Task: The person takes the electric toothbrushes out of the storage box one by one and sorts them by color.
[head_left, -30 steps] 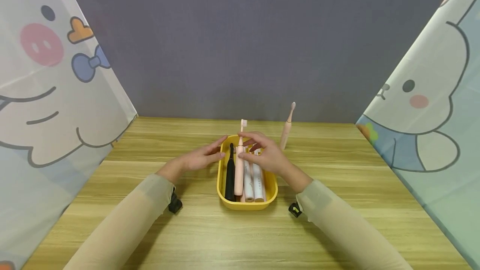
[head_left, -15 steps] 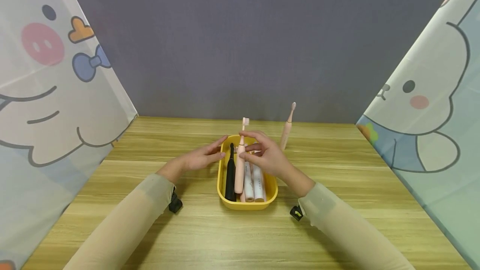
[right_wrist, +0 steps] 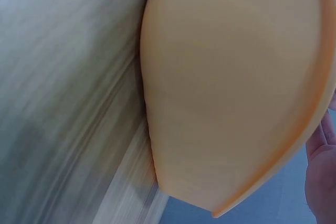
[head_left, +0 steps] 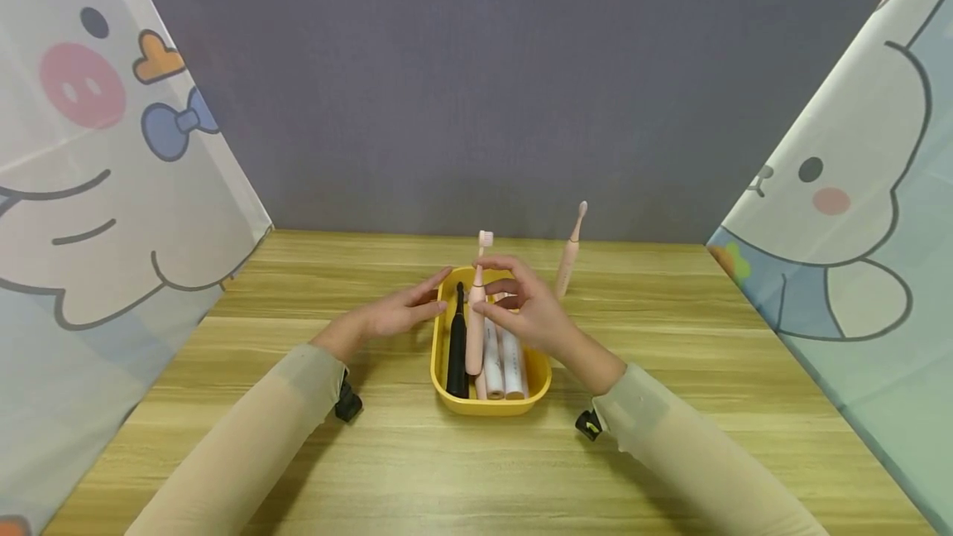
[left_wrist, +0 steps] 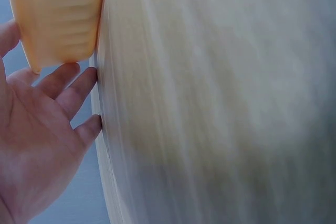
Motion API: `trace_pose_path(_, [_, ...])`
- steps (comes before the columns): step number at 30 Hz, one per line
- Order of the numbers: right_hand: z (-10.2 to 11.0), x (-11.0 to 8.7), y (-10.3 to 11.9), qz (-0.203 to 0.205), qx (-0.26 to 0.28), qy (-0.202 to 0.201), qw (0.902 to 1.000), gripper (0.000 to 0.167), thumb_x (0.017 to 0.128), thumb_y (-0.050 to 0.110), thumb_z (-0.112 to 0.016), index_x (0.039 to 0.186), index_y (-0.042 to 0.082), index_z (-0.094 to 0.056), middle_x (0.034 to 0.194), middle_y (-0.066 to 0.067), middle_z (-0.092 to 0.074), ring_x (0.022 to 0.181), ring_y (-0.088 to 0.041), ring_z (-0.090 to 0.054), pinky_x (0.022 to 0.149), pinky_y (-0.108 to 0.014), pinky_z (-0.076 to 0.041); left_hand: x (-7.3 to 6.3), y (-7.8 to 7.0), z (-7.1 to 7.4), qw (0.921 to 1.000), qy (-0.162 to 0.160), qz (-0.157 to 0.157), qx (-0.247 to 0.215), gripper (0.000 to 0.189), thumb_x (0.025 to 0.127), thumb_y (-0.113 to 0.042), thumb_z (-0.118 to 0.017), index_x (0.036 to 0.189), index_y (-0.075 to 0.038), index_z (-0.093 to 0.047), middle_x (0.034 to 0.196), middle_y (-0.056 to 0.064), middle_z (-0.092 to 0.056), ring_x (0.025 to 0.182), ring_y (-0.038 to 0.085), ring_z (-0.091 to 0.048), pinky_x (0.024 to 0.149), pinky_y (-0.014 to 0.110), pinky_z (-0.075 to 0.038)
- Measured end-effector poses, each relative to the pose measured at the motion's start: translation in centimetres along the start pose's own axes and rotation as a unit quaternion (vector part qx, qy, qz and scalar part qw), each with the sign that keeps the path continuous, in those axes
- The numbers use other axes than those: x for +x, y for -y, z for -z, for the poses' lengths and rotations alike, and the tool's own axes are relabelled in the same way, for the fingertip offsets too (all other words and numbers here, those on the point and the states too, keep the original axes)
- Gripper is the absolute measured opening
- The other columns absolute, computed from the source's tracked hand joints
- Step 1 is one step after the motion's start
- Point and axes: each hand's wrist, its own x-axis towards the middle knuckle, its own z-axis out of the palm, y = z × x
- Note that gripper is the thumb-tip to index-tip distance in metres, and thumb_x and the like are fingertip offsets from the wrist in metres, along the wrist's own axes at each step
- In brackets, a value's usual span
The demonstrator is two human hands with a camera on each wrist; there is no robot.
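The tub (head_left: pixel 491 409) looks like smooth plastic with a little shine; the left wrist view shows low ridges on one side. The held brush (head_left: pixel 475 337) looks like smooth, matt plastic, and so does the black brush (head_left: pixel 457 358). The tabletop (head_left: pixel 402 478) looks like wood with streaky grain and a soft shine. The back wall (head_left: pixel 476 89) and the sleeves (head_left: pixel 241 441) look like matt cloth.

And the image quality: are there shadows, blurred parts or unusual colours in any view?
Head view: mostly clear, with a soft shadow beside the left sleeve on the table; left wrist view: table blurred toward the right, the left hand sharper; right wrist view: table blurred at left, the yellow box looks pale orange.
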Motion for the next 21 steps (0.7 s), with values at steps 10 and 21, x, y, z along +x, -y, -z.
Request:
trace_pose_path(10, [-0.5,-0.3,0.7,-0.021,0.034,-0.017,0.9991,0.08,0.094,-0.014,-0.077,0.161,0.0,-0.034,0.137,-0.034,-0.064,0.109,-0.012,-0.073,0.086,-0.028,-0.066,0.0,-0.3,0.1,1.0,0.001,0.006,0.001,0.08,0.115,-0.055,-0.049,0.179,-0.035,-0.003,0.184,0.017,-0.018,0.167,0.044,-0.029,0.134,0.066,-0.026])
trace_pose_path(21, [-0.6,-1.1,1.0,-0.044,0.036,0.014,0.9983,0.056,0.099,-0.008,-0.076,0.151,-0.007,-0.057,0.136,-0.03,-0.066,0.113,-0.01,-0.071,0.092,-0.028,-0.065,0.0,-0.1,0.0,1.0,-0.001,-0.004,0.002,0.079,0.116,-0.051,-0.048,0.179,-0.032,-0.004,0.18,0.024,-0.027,0.165,0.046,-0.031,0.134,0.067,-0.025])
